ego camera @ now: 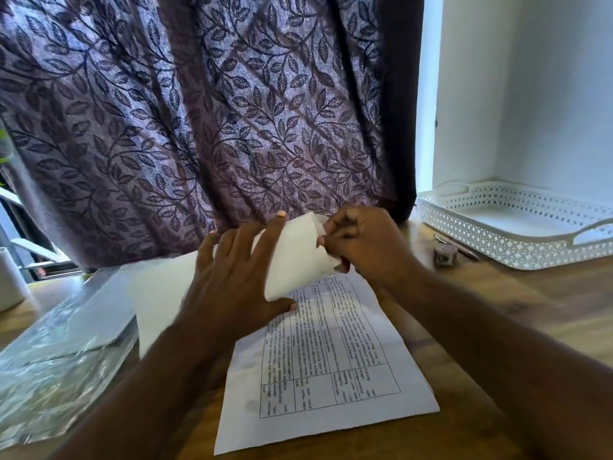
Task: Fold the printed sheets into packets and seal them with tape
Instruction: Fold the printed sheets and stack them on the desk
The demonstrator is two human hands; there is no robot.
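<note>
Cannot read the print on the sheet (331, 360): too blurred. Cannot make out the fingertips of the right hand (361, 240), curled in at the raised fold. Cannot name the small blurred block (445, 256) beside the tray (497, 250), cut off at right, nor the white cylinder (10, 277) clipped at left.

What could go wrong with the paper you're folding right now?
The fold may come out crooked: the right hand pinches the turned-over end of the printed sheet at one side only, while the left hand presses on it. The sheet's near end lies loose on the wooden table, so it might slide.
</note>
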